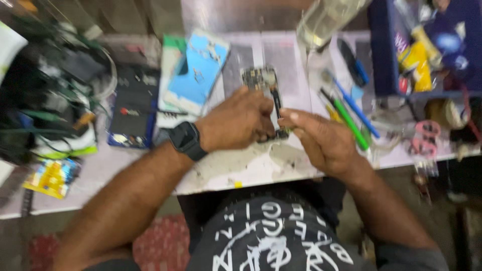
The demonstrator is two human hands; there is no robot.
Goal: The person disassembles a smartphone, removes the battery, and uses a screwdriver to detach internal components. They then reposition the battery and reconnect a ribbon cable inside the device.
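A person is working at a cluttered white workbench (241, 170), both hands closing on an opened phone (263, 83) whose bare circuit board is showing, lying on the bench near its middle. The left hand (236, 123) is pinching its lower edge while the right hand (324, 140) is steadying the side with thumb and fingertips. The phone is looking light, stiff and fragile, best held by its frame edges, off the exposed board. A blue phone panel (198, 70) is lying just left; green and blue tools (349, 118) are crowding the right; pink scissors (424, 138) are sitting farther off.
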